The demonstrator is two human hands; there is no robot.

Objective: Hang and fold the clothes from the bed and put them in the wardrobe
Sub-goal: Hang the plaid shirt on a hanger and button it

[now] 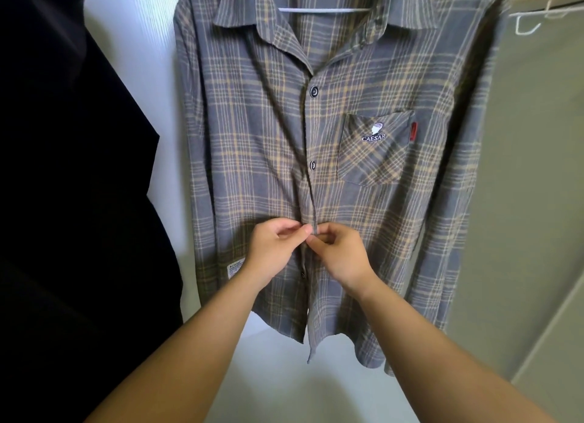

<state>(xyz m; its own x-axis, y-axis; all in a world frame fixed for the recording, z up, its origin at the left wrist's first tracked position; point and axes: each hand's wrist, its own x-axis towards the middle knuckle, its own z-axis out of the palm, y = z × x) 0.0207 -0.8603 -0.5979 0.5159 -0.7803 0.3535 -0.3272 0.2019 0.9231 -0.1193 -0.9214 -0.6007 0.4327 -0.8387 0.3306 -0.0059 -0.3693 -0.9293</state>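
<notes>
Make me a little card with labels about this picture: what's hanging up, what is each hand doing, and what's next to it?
Hanging: plaid shirt, grey-blue and tan, on a white hanger
Fastened: top button and second button
Left hand: pinches the shirt's front edge at the middle
Right hand: pinches the front edge right beside it
Pocket: chest pocket, reads CAESAR
Beside it: black garment, on the left

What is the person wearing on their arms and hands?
Nothing that shows. The left forearm and right forearm are bare, with no sleeve or cuff in view. The left hand and right hand have no gloves, and no watch, bracelet or ring is visible from this side.
</notes>
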